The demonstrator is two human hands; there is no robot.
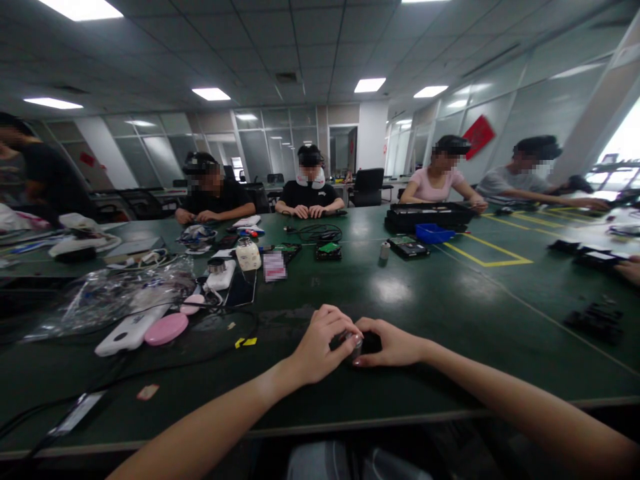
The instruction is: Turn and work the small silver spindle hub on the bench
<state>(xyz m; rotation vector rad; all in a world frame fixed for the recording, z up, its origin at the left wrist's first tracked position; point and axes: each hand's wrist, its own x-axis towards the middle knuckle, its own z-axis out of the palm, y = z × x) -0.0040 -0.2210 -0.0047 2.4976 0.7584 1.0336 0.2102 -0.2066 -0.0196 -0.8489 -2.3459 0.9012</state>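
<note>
The left hand [320, 347] and the right hand [395, 343] meet around a small, grey, metallic-looking cylinder [357, 348], which stands about upright at the dark green tabletop [320, 405], near its front edge. The left fingers and thumb close on its upper part; the right hand curls about its other side, thumb low. The fingers hide much of it, so whether its base touches the table I cannot tell.

Left of the hands lie small bright-yellow scraps [245, 343], then a round, flat pink disc [166, 329] beside a long white plastic device [131, 331]. Beyond the hands stand a pale, short cylinder [385, 251] and, just right of it, a flat, black rectangular unit [409, 247] near an open blue plastic tray [434, 233]. Across the table, several people sit.
</note>
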